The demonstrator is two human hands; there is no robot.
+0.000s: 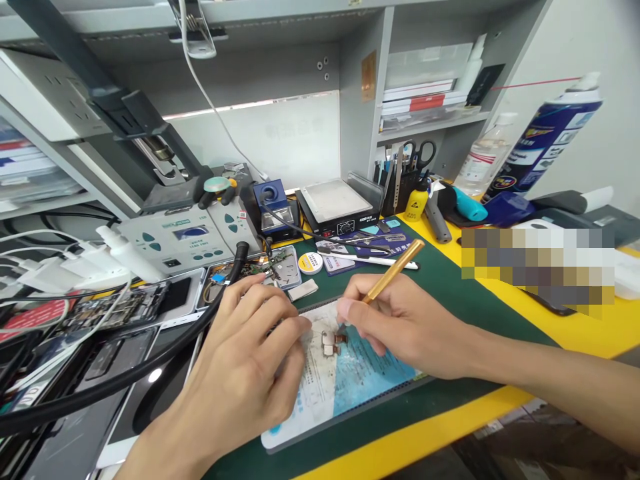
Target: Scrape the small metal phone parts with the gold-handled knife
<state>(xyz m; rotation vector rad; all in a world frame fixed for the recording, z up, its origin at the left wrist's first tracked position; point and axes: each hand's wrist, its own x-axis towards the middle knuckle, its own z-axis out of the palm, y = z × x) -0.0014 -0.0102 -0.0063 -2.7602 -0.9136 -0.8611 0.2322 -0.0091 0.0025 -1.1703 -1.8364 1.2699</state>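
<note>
Work looks under way: small metal part lies on blue-and-white pad, between hands. Right hand grips gold pen-like tool, tip at part. Left hand curled beside, grasp hidden. Done versus left: cannot tell.

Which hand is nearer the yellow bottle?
Right. The right hand, gripping a gold pen-shaped tool, is just in front of the yellow bottle; the left hand is farther off, to its left.

Grey shelving stands over a yellow bench beside a pale wall.
</note>
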